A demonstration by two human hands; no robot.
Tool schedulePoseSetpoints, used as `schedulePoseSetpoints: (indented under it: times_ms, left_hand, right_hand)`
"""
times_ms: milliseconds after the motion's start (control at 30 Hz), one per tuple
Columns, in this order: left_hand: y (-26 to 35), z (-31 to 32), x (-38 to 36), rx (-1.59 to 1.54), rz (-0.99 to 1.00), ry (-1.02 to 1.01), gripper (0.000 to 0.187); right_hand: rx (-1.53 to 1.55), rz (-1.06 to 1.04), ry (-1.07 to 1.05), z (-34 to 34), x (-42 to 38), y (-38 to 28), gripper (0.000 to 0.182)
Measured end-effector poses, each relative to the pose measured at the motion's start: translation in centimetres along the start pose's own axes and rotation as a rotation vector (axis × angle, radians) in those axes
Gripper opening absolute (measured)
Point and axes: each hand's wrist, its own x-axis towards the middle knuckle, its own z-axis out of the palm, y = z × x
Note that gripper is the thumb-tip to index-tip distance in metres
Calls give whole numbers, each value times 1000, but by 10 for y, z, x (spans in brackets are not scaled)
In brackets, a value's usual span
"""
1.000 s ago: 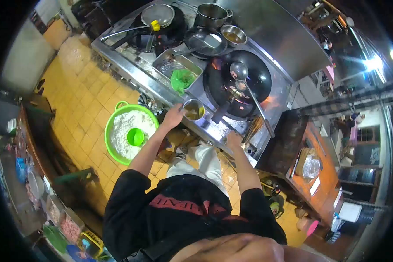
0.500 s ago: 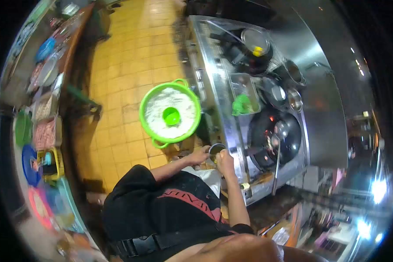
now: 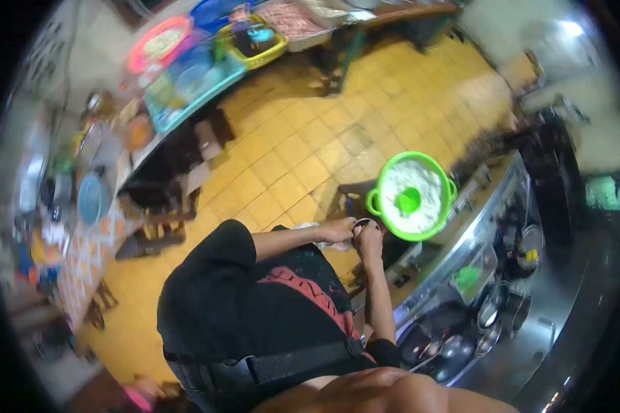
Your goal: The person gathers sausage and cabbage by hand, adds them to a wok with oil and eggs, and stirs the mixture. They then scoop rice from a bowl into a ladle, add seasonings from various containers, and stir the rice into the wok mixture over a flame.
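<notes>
In the head view, the left hand (image 3: 337, 230) has its fingers bent around the left side of a cup (image 3: 366, 221), pinching it. The right hand (image 3: 370, 242) is curled against the cup's right side; whether it grips the wall or only presses it, I cannot tell. The cup is in front of the person's body, its rim showing between the two hands, its contents too small to make out.

Just beyond the right hand is a green tub (image 3: 413, 155) with two handles, filled with white powder (image 3: 420, 182); a green bowl (image 3: 408, 200) sits in the powder. Below the tub in the view runs the stove (image 3: 457, 242), bearing a tray with a green bag (image 3: 467, 277) in it and a dark wok (image 3: 455, 315) with a ladle (image 3: 455, 346) in it.

Well apart, across the yellow floor (image 3: 275, 172), a worktop carries a container of pink meat (image 3: 293, 20), a yellow basket (image 3: 272, 59) and a teal tray (image 3: 198, 107). A blue basin (image 3: 93, 197) is at the left.
</notes>
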Motion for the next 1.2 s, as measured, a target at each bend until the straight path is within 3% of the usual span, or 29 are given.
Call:
schedulePoseSetpoints:
  times_ms: [67,100,200,267,300,333,400,433,467,500,533,600,667,767,833,933,967,1000,1067,1100,1200]
  left_hand:
    - [-22,-20,-25,-54,-39,107,47]
    - [-67,-28,-15,-133,-37,163,49]
    - [-55,-67,-58,-134,23,357,52]
    - [-59,-90,-74,-157,-139,311,52]
    - [-62,-100,-79,-100,-13,402,50]
    - [-67,-109,-83,-116,-14,417,50]
    - [-76,-135,-91,-256,-23,411,49]
    - [-76,-148,-98,-336,-22,429,61]
    - [-85,-165,-97,-337,-23,439,61]
    - [-107,-181,-89,-295,-3,471,61]
    - [-98,-195,-105,-259,15,494,62]
    - [-100,-229,-123,-281,-90,402,62]
    - [-124,-242,-115,-394,145,607,63]
    - [-95,-272,-142,-313,28,645,61]
    - [-90,-280,-143,-325,55,659,61]
    - [-89,-290,-136,-340,86,703,62]
    - [-90,-290,-132,-332,87,727,62]
    - [-92,-290,-128,-325,87,754,62]
    - [-97,-288,-121,-317,98,769,61]
    - [-97,-288,-118,-256,90,810,59]
    - [-93,-287,-119,-220,49,817,59]
  right_hand:
    - [-71,-81,-69,25,12,-30,36]
    - [-106,-143,-92,33,18,-49,36]
    - [-175,-346,4,54,31,-98,34]
    - [-205,-270,-80,64,40,-126,34]
    - [-216,-303,-63,71,47,-139,32]
    - [-226,-333,-48,81,54,-146,30]
    - [-431,-574,-59,105,78,-162,23]
    - [-549,-695,-80,103,85,-177,20]
    - [-661,-813,-97,106,93,-195,18]
    - [-439,-633,-91,114,96,-214,15]
    - [-439,-631,-101,119,99,-232,15]
    - [-636,-899,-118,123,119,-267,15]
    - [-686,-992,-205,144,143,-281,18]
    - [-531,-712,-200,176,173,-281,25]
    - [-393,-652,-134,152,166,-315,17]
    - [-371,-725,-153,112,160,-346,24]
    - [-484,-907,-139,119,173,-335,27]
    - [-493,-912,-140,112,176,-339,27]
    - [-410,-818,-238,97,174,-350,30]
    - [-368,-650,-230,100,178,-350,27]
    - [-328,-564,-268,93,187,-340,24]
